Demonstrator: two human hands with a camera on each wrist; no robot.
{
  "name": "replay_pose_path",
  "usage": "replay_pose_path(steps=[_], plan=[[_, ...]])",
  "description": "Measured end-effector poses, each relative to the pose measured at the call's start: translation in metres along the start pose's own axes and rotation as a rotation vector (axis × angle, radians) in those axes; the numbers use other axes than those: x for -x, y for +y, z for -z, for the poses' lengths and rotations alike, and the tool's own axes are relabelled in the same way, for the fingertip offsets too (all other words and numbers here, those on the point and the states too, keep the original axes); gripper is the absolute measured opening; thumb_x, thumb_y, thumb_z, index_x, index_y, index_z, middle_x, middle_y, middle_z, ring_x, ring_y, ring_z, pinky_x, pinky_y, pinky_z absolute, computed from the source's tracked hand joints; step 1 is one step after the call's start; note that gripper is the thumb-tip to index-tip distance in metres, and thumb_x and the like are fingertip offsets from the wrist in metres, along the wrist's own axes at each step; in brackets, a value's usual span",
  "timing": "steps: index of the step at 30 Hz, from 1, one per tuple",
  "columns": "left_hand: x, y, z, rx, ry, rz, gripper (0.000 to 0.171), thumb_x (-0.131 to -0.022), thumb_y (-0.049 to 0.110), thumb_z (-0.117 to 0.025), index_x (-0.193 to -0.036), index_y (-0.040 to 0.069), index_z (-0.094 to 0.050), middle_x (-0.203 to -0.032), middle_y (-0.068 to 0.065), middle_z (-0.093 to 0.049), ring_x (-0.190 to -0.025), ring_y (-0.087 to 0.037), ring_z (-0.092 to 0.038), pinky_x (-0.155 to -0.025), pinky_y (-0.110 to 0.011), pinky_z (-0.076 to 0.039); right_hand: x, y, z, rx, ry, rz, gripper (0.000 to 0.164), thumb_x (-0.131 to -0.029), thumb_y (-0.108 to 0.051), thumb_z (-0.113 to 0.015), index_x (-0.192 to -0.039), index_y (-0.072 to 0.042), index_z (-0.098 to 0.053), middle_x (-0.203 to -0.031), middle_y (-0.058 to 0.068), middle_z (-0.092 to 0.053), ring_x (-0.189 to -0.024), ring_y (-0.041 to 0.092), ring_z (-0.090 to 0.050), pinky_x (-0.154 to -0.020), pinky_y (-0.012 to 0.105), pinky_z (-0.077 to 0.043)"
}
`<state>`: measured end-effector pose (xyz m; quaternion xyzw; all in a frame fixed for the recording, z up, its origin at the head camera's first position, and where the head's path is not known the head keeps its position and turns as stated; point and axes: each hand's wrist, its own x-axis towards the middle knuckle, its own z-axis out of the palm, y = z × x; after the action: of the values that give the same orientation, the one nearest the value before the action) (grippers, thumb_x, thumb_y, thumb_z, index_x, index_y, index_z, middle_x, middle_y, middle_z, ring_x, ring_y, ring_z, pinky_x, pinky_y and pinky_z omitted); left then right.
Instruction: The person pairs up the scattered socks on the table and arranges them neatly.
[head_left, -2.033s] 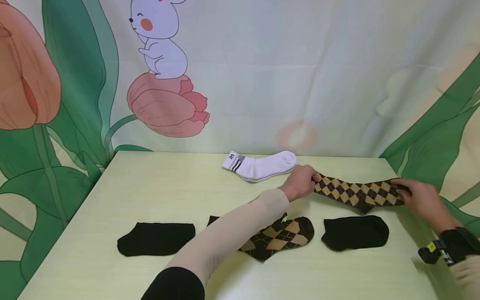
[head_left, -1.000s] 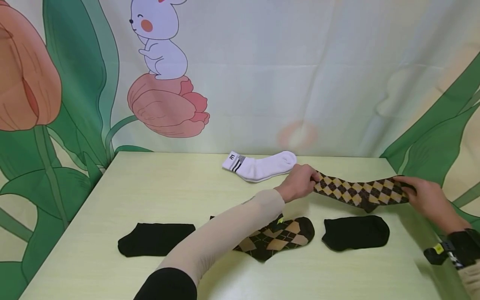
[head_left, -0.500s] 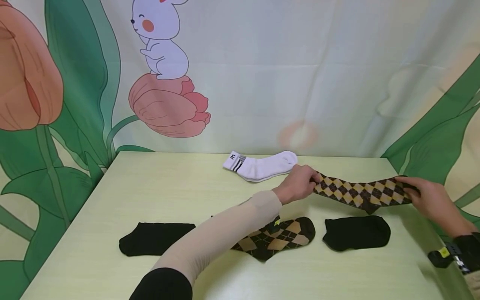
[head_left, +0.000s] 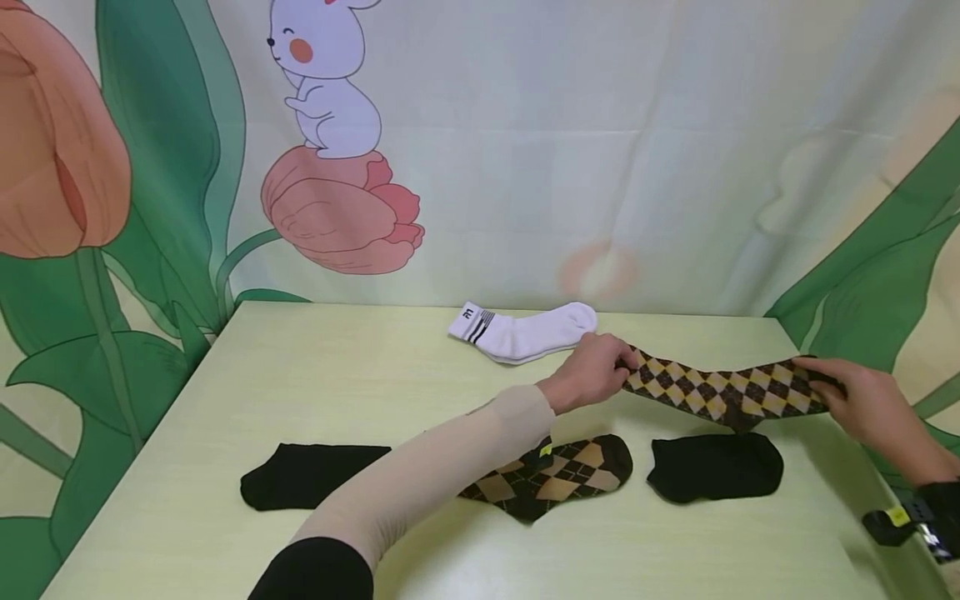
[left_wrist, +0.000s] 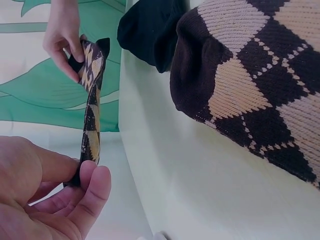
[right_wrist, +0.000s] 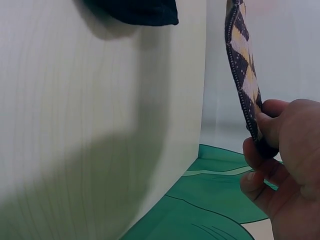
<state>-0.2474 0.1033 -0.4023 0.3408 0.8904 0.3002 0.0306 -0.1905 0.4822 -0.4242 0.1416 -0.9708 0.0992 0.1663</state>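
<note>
In the head view, a brown, yellow and cream argyle sock (head_left: 705,388) is stretched sideways above the far right of the table. My left hand (head_left: 588,372) pinches one end of it. The dark opposite end is pinched by my right hand (head_left: 870,407). Its heel sags between them, just behind a black ankle sock (head_left: 716,468) lying flat. Seen from the left wrist, the argyle sock (left_wrist: 91,120) hangs edge-on, clear of the table, between both hands. The right wrist view shows thumb and fingers gripping its dark tip.
A white sock pair (head_left: 536,332) with black stripes lies at the table's back edge. Under my left forearm, a tan and black argyle sock (head_left: 581,475) is partly hidden. Another black sock (head_left: 303,477) lies at left. A printed curtain (head_left: 510,167) hangs behind the table (head_left: 187,500).
My right hand has moved slightly to the right with its end of the argyle sock, drawing it wider. My left hand keeps its pinch almost in place. The socks on the table lie as before.
</note>
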Motion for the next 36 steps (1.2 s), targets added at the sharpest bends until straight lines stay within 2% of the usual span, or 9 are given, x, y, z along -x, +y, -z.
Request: replay_pose_path(steps=[3, 9, 13, 20, 27, 31, 36], plan=[[0.003, 0.001, 0.003, 0.003, 0.002, -0.011, 0.031, -0.098, -0.001, -0.056, -0.12, 0.009, -0.077, -0.12, -0.002, -0.075, -0.1, -0.01, -0.071, -0.083, -0.013, -0.047, 0.0, -0.001, 0.0, 0.005, 0.015, 0.009, 0.038, -0.09, 0.012, -0.067, -0.128, 0.008, -0.064, -0.1, 0.032, -0.065, -0.052, 0.015, -0.038, -0.05, 0.031, -0.031], [0.009, -0.001, 0.006, 0.014, 0.0, -0.035, 0.03, -0.098, -0.002, -0.057, -0.118, 0.006, -0.077, -0.119, -0.003, -0.075, -0.075, -0.006, -0.066, -0.074, -0.014, -0.042, 0.0, -0.004, 0.001, 0.011, 0.039, 0.039, 0.038, -0.088, 0.014, -0.069, -0.125, 0.007, -0.066, -0.106, 0.035, -0.066, -0.054, 0.015, -0.04, -0.05, 0.031, -0.031], [0.014, -0.002, 0.008, 0.01, 0.011, -0.053, 0.029, -0.098, -0.002, -0.058, -0.117, 0.006, -0.077, -0.116, -0.004, -0.076, -0.086, -0.009, -0.07, -0.077, -0.014, -0.044, 0.001, -0.007, 0.001, 0.013, 0.052, 0.06, 0.038, -0.087, 0.015, -0.07, -0.123, 0.006, -0.067, -0.106, 0.035, -0.067, -0.057, 0.016, -0.043, -0.052, 0.031, -0.033], [0.021, -0.006, 0.012, 0.009, 0.024, -0.052, 0.028, -0.097, -0.002, -0.058, -0.115, 0.006, -0.078, -0.114, -0.004, -0.076, -0.091, -0.011, -0.072, -0.079, -0.015, -0.045, 0.0, -0.012, 0.001, 0.011, 0.094, 0.106, 0.037, -0.084, 0.016, -0.072, -0.12, 0.004, -0.07, -0.104, 0.032, -0.069, -0.055, 0.013, -0.038, -0.051, 0.03, -0.031], [0.026, -0.012, 0.012, 0.013, 0.042, -0.039, 0.022, -0.1, 0.004, -0.062, -0.115, 0.007, -0.078, -0.114, -0.003, -0.076, -0.103, -0.014, -0.071, -0.086, -0.02, -0.052, -0.002, -0.019, 0.002, 0.015, 0.139, 0.142, 0.036, -0.08, 0.016, -0.075, -0.115, 0.004, -0.072, -0.101, 0.031, -0.07, -0.058, 0.015, -0.041, -0.053, 0.032, -0.034], [0.029, -0.015, 0.014, 0.017, 0.052, -0.041, 0.022, -0.1, 0.004, -0.063, -0.115, 0.007, -0.078, -0.112, -0.002, -0.077, -0.099, -0.011, -0.071, -0.083, -0.018, -0.051, -0.002, -0.023, 0.002, 0.014, 0.147, 0.148, 0.036, -0.081, 0.015, -0.075, -0.114, 0.003, -0.073, -0.098, 0.029, -0.071, -0.056, 0.012, -0.04, -0.052, 0.03, -0.033], [0.034, -0.017, 0.017, 0.026, 0.059, -0.04, 0.021, -0.1, 0.004, -0.063, -0.114, 0.008, -0.078, -0.11, -0.002, -0.077, -0.083, -0.006, -0.069, -0.075, -0.016, -0.047, -0.002, -0.027, 0.002, 0.001, 0.138, 0.137, 0.034, -0.083, 0.013, -0.075, -0.115, 0.002, -0.073, -0.095, 0.028, -0.071, -0.051, 0.006, -0.033, -0.049, 0.027, -0.029]])
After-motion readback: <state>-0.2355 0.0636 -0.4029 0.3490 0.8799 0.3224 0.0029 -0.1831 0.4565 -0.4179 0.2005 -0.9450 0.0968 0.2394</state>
